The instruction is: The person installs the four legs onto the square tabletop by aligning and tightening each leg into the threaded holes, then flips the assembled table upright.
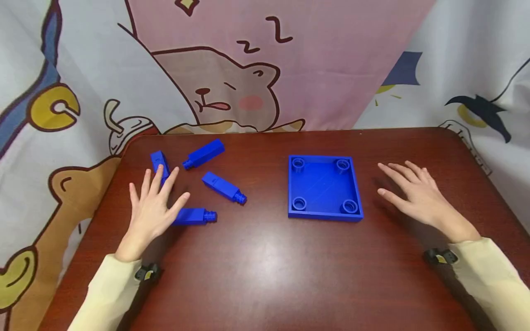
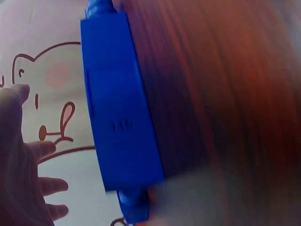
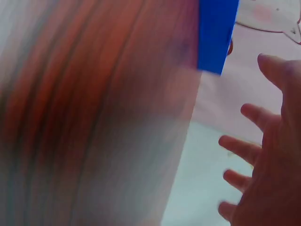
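My left hand is spread with straight fingers over the left of the table, holding nothing. It partly covers one blue leg-like block with a threaded end and overlaps the end of another block in the head view. Two more such blocks, one at the back and one nearer the middle, lie beside it. In the left wrist view a blue block looms close. My right hand, fingers apart and empty, is right of a square blue tray-like base with a round socket in each corner.
The brown wooden table carries all the blue parts. Behind it hangs a printed cloth with cartoon bears, right at the table's back edge. Dark devices sit at both wrists, the right one beside a pale sleeve.
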The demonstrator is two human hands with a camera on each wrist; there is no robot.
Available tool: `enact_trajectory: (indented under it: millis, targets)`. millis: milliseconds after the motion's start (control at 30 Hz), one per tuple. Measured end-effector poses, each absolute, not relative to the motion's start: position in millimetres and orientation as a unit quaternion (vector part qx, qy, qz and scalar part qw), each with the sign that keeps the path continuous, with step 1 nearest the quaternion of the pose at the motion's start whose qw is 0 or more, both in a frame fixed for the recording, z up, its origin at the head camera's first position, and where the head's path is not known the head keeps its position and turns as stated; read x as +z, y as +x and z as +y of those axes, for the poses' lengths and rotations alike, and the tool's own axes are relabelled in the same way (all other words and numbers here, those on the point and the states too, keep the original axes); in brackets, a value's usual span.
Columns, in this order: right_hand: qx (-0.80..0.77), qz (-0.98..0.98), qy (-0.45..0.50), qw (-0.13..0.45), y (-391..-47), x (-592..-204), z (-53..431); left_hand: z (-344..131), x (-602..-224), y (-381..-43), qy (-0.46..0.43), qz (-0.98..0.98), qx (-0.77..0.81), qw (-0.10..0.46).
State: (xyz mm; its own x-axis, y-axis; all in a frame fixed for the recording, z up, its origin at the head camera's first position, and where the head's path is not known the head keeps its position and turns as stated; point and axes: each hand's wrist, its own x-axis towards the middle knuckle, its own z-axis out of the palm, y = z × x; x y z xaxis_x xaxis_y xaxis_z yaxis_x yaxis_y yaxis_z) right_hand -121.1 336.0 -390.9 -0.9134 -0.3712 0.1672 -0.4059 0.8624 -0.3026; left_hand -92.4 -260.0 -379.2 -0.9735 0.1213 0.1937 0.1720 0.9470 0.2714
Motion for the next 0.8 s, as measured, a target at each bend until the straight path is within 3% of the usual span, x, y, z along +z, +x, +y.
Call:
enact_trajectory:
  millis: [200, 500, 800]
  targets:
    - [0.254, -0.925, 0.278, 0.043, -128.2, -399.2, 313.6, -243.9, -384.4, -98.0, -0.086, -0.972, -0.190, 0.109]
    - [0.301, -0.913, 0.276, -0.010, -138.8, -400.7, 290.1, -226.1, -392.2, -111.4, -0.121, -0.957, -0.238, 0.118]
    - [0.336, -0.903, 0.268, -0.011, -138.5, -402.6, 286.9, -216.9, -393.5, -125.4, -0.119, -0.953, -0.278, 0.038]
